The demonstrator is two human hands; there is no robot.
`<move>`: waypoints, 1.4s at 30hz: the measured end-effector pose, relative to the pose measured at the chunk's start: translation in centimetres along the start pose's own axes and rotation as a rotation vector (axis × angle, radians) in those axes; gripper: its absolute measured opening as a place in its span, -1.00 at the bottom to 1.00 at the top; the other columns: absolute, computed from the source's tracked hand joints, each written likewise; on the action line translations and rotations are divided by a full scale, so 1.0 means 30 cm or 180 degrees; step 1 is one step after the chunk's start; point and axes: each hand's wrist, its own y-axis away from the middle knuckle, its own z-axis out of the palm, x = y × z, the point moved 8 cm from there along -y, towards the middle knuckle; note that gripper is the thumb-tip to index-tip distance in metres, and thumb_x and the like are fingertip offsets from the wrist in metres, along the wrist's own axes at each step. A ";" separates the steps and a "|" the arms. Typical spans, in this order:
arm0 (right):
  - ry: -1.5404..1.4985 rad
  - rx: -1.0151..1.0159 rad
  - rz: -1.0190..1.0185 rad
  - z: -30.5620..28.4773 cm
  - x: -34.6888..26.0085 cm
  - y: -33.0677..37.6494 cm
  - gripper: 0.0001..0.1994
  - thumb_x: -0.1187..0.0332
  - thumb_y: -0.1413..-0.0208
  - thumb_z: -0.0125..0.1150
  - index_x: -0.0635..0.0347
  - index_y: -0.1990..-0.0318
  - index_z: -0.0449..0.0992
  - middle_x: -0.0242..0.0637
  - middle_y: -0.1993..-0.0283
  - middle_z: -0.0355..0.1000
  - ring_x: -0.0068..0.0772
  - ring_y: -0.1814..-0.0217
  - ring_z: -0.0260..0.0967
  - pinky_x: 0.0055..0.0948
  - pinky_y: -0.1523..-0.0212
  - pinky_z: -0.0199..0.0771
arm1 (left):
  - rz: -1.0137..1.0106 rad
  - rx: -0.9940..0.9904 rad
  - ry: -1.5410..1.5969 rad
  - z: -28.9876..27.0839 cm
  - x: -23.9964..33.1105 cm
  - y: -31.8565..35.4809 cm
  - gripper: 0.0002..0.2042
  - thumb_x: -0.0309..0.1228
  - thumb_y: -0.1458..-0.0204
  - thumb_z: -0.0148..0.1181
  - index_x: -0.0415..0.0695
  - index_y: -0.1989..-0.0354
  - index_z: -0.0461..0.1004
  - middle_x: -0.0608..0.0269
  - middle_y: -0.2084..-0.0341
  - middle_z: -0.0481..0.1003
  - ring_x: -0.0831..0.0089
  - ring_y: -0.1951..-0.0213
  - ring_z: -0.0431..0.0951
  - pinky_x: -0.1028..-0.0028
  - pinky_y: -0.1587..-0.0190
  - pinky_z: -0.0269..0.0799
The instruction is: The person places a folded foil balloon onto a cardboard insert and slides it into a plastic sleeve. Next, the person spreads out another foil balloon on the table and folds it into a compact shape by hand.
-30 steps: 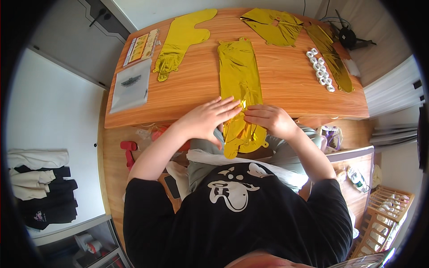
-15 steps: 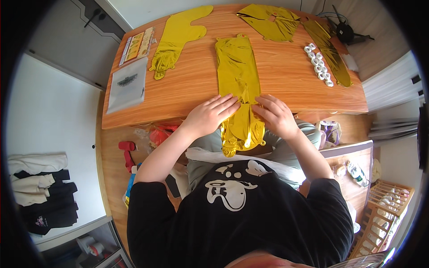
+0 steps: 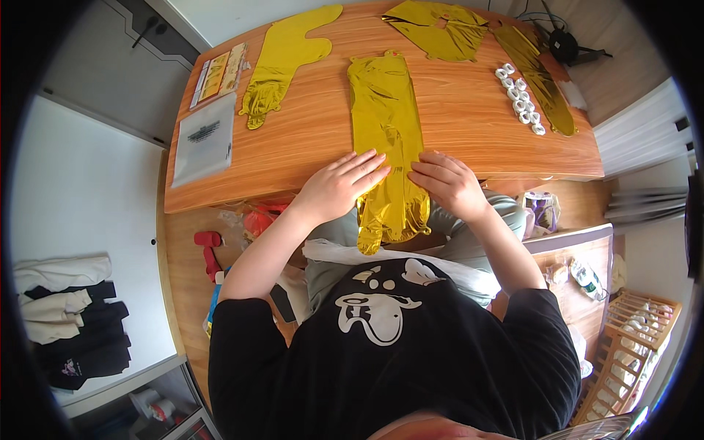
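A long, flat, uninflated gold foil balloon point(image 3: 387, 139) lay lengthwise down the middle of the wooden desk point(image 3: 469, 117), its far end near the back edge and its near end drooping over the front edge toward the person's lap. Both hands rested on it just where it met that edge: the left hand point(image 3: 339, 188) lay palm down with fingers spread wide and pointing across the foil, and the right hand point(image 3: 447, 183) lay flat on the other side, fingers loosely splayed and aimed toward the left. Neither gripped anything; they pressed the foil against the desk, which seemed to keep the slippery sheet smooth and stop the hanging part from dragging it off (the crumpled lower end looked heavier than the flat stretch).

The other pieces were spread out apart from each other, probably so that none creased another: a second gold foil balloon shape point(image 3: 282, 62) to the left, a crumpled gold foil piece point(image 3: 440, 28) at the back, and a narrow gold foil strip point(image 3: 539, 77) to the right. A row of small white rings point(image 3: 519, 99) sat between the strip and the middle balloon. A clear plastic bag point(image 3: 204, 139) and a flat printed card packet point(image 3: 220, 72) lay at the left end, out of the way. Folded dark and light clothes point(image 3: 62, 315) were piled on the floor far left.
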 end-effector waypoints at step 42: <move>-0.2516 -0.0731 0.2852 0.201 0.234 -0.130 -0.68 0.42 -0.23 0.31 0.44 -0.06 0.53 -0.26 0.11 0.62 -0.57 0.08 0.47 -0.46 -0.02 0.48 | -0.2509 0.0504 0.2869 -0.026 -0.209 -0.027 -0.61 -0.42 -0.17 0.40 -0.26 -0.11 0.47 0.29 0.39 0.63 0.61 0.34 0.57 0.52 0.23 0.48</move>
